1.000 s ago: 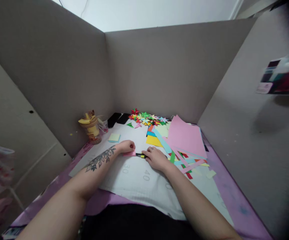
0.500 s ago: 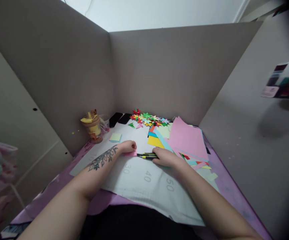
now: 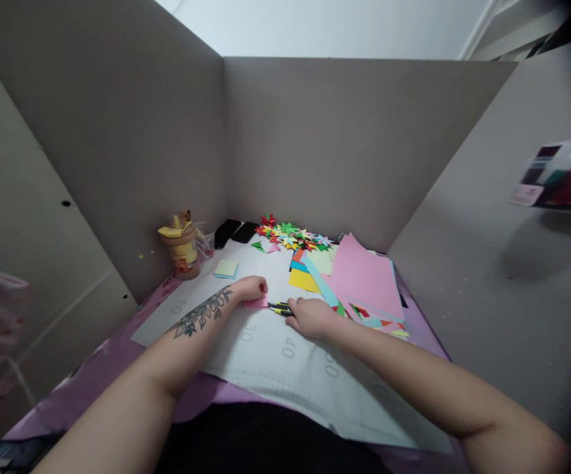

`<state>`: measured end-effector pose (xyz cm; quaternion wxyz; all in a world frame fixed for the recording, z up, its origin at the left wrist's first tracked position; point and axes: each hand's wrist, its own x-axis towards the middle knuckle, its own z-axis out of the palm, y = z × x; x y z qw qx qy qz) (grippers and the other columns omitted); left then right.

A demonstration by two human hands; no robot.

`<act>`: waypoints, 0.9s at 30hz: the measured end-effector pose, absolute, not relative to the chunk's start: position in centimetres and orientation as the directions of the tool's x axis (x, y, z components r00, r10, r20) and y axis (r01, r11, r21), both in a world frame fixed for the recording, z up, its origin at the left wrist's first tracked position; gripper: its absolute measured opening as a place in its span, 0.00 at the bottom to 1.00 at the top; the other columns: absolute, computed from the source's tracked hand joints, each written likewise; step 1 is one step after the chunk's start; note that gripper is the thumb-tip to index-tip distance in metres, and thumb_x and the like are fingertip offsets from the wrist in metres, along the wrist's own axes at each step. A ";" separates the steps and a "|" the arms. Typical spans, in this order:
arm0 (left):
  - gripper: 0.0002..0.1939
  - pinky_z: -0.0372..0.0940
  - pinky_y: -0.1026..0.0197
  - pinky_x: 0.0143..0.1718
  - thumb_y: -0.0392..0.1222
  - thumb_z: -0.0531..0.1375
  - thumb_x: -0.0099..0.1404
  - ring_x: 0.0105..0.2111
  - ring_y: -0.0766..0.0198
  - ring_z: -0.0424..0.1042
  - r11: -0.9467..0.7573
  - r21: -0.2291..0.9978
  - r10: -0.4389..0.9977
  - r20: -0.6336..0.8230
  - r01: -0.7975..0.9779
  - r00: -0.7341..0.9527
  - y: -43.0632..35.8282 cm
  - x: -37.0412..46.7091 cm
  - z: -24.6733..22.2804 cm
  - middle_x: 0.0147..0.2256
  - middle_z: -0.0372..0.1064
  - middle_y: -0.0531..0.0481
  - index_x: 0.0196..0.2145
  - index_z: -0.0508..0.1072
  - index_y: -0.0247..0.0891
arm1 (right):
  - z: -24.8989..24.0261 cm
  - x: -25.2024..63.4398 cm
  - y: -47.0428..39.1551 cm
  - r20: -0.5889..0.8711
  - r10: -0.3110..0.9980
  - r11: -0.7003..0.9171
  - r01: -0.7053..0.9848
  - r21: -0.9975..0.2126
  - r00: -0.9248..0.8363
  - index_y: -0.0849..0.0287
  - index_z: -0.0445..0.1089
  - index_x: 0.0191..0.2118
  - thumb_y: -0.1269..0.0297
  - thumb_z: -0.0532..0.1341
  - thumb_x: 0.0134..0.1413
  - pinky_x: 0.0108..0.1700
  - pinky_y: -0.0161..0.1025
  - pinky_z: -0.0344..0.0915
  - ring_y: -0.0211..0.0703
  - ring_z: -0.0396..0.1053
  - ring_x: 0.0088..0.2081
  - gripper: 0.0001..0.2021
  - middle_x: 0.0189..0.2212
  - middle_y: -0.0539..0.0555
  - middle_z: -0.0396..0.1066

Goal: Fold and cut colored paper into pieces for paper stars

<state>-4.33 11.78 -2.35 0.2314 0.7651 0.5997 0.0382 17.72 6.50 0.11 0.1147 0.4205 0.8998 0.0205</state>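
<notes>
My left hand (image 3: 254, 288) is closed, with its fingers curled at a small pink paper (image 3: 255, 304) on the white mat. Part of the paper is hidden under the hand and wrist. Just to its right, my right hand (image 3: 309, 316) is closed around a slim black-and-yellow tool (image 3: 280, 307). Two arms of the tool show, with the tip at the paper's right edge; whether it is scissors or a craft knife I cannot tell. A stack of small pale yellow and blue paper squares (image 3: 226, 268) lies left of my left hand.
Colourful folded paper stars (image 3: 292, 234) are heaped at the back. Pink sheets (image 3: 367, 280) and paper strips lie at the right. Two black phones (image 3: 244, 232) and a brown-and-yellow cup (image 3: 181, 247) stand back left. Grey panels (image 3: 309, 125) enclose the table.
My right hand has moved left and closed around the black-and-yellow tool, which was more exposed before. My left hand stays at the pink paper. The camera view has shifted slightly.
</notes>
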 end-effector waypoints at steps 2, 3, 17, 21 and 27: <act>0.13 0.59 0.67 0.26 0.37 0.58 0.48 0.29 0.64 0.69 -0.168 0.395 0.937 -0.219 0.903 0.270 11.8 -4.3 -2.4 0.33 0.73 0.53 0.35 0.74 0.42 | 0.2 17.5 6.3 -0.191 0.767 0.638 0.758 0.132 -0.612 0.59 0.61 0.48 0.49 0.48 0.58 0.36 0.42 0.62 0.53 0.71 0.38 0.21 0.39 0.61 0.71; 0.14 0.59 0.67 0.26 0.37 0.58 0.48 0.29 0.64 0.70 -0.164 0.392 0.939 -0.219 0.905 0.265 11.8 -4.2 -2.4 0.33 0.74 0.53 0.35 0.74 0.42 | 0.2 17.4 6.2 -0.191 0.771 0.634 0.762 0.133 -0.608 0.59 0.61 0.47 0.49 0.49 0.58 0.35 0.42 0.63 0.53 0.71 0.38 0.21 0.38 0.61 0.71; 0.14 0.62 0.66 0.30 0.35 0.59 0.48 0.32 0.62 0.71 -0.118 0.358 0.950 -0.231 0.926 0.211 11.3 -3.6 -1.5 0.35 0.74 0.51 0.35 0.74 0.42 | 0.0 17.1 4.6 -0.202 0.819 0.567 0.812 0.140 -0.538 0.60 0.61 0.46 0.52 0.50 0.59 0.35 0.43 0.63 0.54 0.71 0.38 0.17 0.38 0.61 0.70; 0.14 0.62 0.65 0.30 0.35 0.59 0.48 0.32 0.62 0.71 -0.123 0.367 0.948 -0.230 0.922 0.218 11.4 -3.7 -1.6 0.35 0.74 0.51 0.35 0.74 0.41 | -0.4 17.7 3.9 -0.204 0.833 0.544 0.828 0.135 -0.514 0.60 0.61 0.45 0.52 0.51 0.58 0.33 0.42 0.64 0.54 0.72 0.36 0.17 0.37 0.60 0.70; 0.13 0.61 0.66 0.29 0.36 0.59 0.49 0.32 0.62 0.70 -0.141 0.372 0.949 -0.213 0.917 0.232 11.5 -3.8 -2.0 0.35 0.74 0.51 0.35 0.74 0.41 | 0.0 17.4 3.7 -0.228 0.836 0.533 0.838 0.119 -0.499 0.59 0.61 0.46 0.51 0.50 0.58 0.35 0.44 0.63 0.55 0.71 0.38 0.18 0.38 0.61 0.71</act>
